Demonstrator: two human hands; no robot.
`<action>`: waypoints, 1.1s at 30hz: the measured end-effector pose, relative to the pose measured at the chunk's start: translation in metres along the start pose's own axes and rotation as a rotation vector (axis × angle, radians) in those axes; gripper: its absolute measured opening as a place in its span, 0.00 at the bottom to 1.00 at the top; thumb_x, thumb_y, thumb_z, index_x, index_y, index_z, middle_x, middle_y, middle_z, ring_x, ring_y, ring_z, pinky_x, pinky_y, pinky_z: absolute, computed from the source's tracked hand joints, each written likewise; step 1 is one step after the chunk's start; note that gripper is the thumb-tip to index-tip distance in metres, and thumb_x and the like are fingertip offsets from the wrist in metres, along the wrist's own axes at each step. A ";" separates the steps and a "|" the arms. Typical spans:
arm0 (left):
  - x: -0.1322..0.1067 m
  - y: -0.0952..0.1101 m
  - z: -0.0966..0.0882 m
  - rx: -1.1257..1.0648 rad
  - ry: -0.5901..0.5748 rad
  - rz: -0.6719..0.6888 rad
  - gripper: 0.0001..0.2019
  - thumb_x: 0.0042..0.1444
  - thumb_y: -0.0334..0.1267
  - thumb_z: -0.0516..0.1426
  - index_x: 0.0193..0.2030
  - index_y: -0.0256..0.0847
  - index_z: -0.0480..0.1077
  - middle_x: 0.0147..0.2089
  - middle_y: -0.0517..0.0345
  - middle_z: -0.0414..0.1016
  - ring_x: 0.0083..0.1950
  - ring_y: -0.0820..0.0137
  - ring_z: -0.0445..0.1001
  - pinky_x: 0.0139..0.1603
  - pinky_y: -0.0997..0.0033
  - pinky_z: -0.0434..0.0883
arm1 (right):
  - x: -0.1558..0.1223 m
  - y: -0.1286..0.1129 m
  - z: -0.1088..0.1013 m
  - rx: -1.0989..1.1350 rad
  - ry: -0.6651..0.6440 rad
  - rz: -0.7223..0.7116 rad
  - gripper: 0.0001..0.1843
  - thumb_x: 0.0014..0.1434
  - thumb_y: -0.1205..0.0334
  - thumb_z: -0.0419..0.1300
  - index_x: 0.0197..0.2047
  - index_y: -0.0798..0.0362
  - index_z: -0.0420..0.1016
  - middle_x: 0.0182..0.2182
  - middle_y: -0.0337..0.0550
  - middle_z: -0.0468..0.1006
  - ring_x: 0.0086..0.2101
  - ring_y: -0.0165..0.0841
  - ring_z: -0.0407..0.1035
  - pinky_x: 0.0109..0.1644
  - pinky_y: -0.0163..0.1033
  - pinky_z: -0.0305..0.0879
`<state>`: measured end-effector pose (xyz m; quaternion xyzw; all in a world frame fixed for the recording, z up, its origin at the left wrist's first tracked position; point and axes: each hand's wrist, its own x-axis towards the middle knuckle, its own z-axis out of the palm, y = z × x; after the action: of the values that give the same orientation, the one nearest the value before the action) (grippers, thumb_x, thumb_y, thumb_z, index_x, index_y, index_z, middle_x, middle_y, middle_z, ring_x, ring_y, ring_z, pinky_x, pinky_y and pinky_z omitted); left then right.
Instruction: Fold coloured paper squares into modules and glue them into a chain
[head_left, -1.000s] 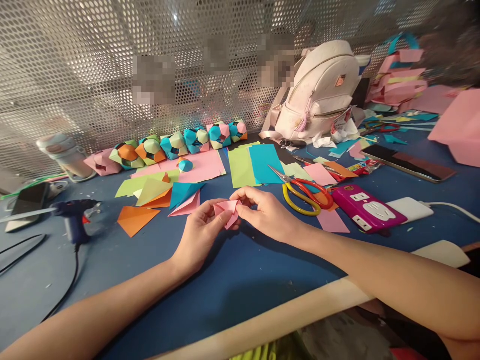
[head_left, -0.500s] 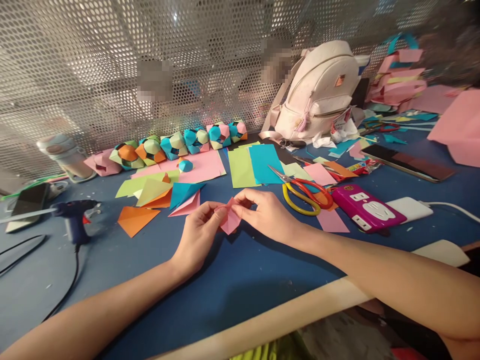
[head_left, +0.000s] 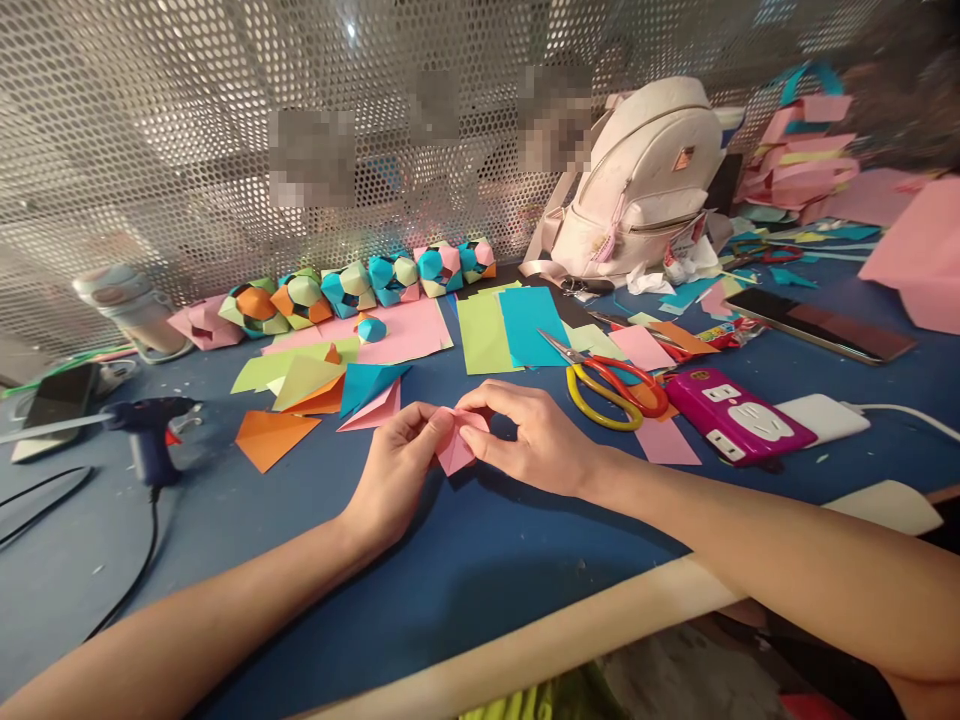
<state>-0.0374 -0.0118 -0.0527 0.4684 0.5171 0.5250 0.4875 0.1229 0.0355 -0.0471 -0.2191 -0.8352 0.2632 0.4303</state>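
A small folded pink paper piece (head_left: pixel 454 448) is pinched between both my hands just above the blue table (head_left: pixel 465 560). My left hand (head_left: pixel 394 470) grips its left side with thumb and fingers closed. My right hand (head_left: pixel 529 435) presses its right side, fingers curled over it. Loose folded sheets in orange (head_left: pixel 274 436), teal (head_left: pixel 367 384) and green (head_left: pixel 304 378) lie just beyond my left hand.
Red-and-yellow scissors (head_left: pixel 611 385) and a magenta power strip (head_left: pixel 735 418) lie right of my hands. A row of coloured paper balls (head_left: pixel 352 285) runs along the mesh wall. A glue gun (head_left: pixel 150 430) is at left, a white backpack (head_left: pixel 645 180) and a phone (head_left: pixel 821 325) at right.
Both hands have turned and pressed the pink piece; it now sits lower, nearer the table, with my right fingers folded over it.
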 end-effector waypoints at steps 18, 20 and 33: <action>0.001 0.005 0.004 -0.171 -0.023 -0.049 0.06 0.52 0.40 0.60 0.32 0.40 0.73 0.29 0.61 0.69 0.29 0.76 0.65 0.29 0.78 0.64 | -0.002 0.008 0.004 -0.016 0.045 -0.094 0.09 0.55 0.75 0.53 0.35 0.55 0.71 0.32 0.43 0.72 0.32 0.29 0.68 0.36 0.34 0.66; 0.000 0.006 0.004 -0.189 -0.025 -0.050 0.07 0.52 0.40 0.59 0.31 0.39 0.74 0.29 0.61 0.69 0.30 0.75 0.66 0.30 0.78 0.65 | -0.002 0.008 0.004 -0.013 0.042 -0.085 0.08 0.55 0.74 0.53 0.35 0.55 0.71 0.32 0.43 0.72 0.32 0.29 0.67 0.36 0.34 0.66; 0.001 -0.002 -0.001 -0.006 -0.007 0.033 0.10 0.53 0.42 0.60 0.38 0.38 0.73 0.31 0.61 0.71 0.32 0.75 0.66 0.33 0.77 0.64 | 0.001 0.003 0.002 0.041 0.006 0.138 0.04 0.59 0.67 0.54 0.32 0.54 0.70 0.30 0.40 0.71 0.31 0.28 0.66 0.38 0.34 0.65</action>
<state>-0.0387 -0.0109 -0.0548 0.4772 0.5060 0.5328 0.4820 0.1211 0.0376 -0.0491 -0.2683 -0.8112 0.3086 0.4180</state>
